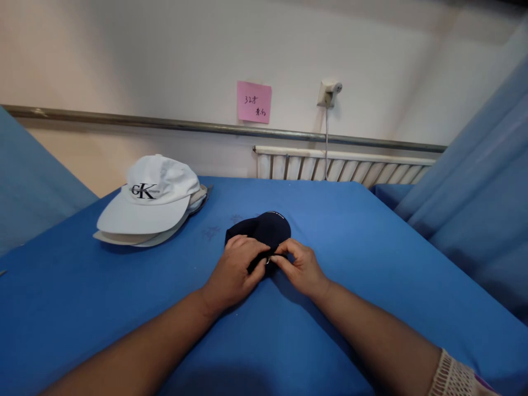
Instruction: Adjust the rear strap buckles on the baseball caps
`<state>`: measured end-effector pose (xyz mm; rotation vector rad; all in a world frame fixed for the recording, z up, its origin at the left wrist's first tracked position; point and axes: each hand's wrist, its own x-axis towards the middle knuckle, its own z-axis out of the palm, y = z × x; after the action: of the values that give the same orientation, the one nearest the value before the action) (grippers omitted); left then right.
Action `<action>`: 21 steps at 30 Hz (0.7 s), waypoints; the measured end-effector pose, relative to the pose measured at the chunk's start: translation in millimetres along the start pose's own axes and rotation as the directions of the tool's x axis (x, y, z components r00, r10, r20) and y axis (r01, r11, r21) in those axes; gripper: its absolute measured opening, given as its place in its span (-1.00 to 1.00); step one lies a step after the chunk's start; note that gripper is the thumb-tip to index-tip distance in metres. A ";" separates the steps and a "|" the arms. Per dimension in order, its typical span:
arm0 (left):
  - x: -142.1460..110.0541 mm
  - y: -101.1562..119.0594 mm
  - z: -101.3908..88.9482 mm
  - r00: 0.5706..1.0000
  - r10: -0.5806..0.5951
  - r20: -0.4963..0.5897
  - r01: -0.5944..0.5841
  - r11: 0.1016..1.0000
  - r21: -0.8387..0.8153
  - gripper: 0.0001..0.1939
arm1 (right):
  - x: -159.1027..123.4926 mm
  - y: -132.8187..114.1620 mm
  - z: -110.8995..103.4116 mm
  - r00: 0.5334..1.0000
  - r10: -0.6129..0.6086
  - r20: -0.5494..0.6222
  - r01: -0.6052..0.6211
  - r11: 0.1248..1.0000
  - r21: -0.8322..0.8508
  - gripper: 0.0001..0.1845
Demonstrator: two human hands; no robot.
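Note:
A black baseball cap (270, 228) lies on the blue cloth in front of me, with small white lettering along its far edge. My left hand (243, 261) is closed on the cap's near left side, thumb and fingers pinching the fabric. Opposite it, my right hand (299, 267) pinches the strap at the cap's near edge between thumb and fingertips. Between the two hands a small shiny metal buckle (268, 260) shows. The rest of the strap is hidden by my fingers.
To the left sits a stack of caps, topped by a white cap (159, 181) with black letters. Blue cloth (330, 220) covers the table. Behind are a radiator (297, 165), a metal rail (185, 125) and a plugged socket (329, 93). Blue curtains (487, 165) hang at both sides.

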<state>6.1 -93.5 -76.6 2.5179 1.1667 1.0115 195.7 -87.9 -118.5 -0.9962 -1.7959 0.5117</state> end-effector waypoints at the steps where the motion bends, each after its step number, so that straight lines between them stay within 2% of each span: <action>1: -0.2 -0.7 0.2 1.000 -0.002 -0.007 0.002 1.000 -0.003 -0.78 | 0.1 -0.4 0.7 1.000 0.026 -0.004 -0.026 0.999 0.033 -0.91; 6: -1.6 -2.5 2.1 0.996 -0.080 -0.041 0.079 0.996 -0.036 -0.82 | 0.3 -4.0 2.4 0.995 0.102 -0.004 -0.100 0.983 0.157 -0.91; 12: -2.7 -0.2 0.3 0.986 -0.165 -0.007 0.164 0.984 -0.063 -0.88 | 0.1 -5.2 0.5 0.996 0.083 -0.016 -0.081 0.989 0.123 -0.91; 17: -3.3 -4.6 1.0 0.992 -0.117 0.049 0.120 0.991 -0.061 -0.76 | 0.3 -2.0 0.5 0.995 0.095 -0.001 -0.094 0.987 0.132 -0.98; 21: -2.8 -4.0 0.0 0.995 -0.080 0.051 0.081 0.996 -0.023 -0.78 | -1.1 -2.5 -0.6 0.996 0.082 0.039 -0.087 0.988 0.131 -1.00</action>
<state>2.4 -92.9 -79.7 2.4409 1.2233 0.9319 195.4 -90.3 -117.0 -0.9797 -1.7302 0.6949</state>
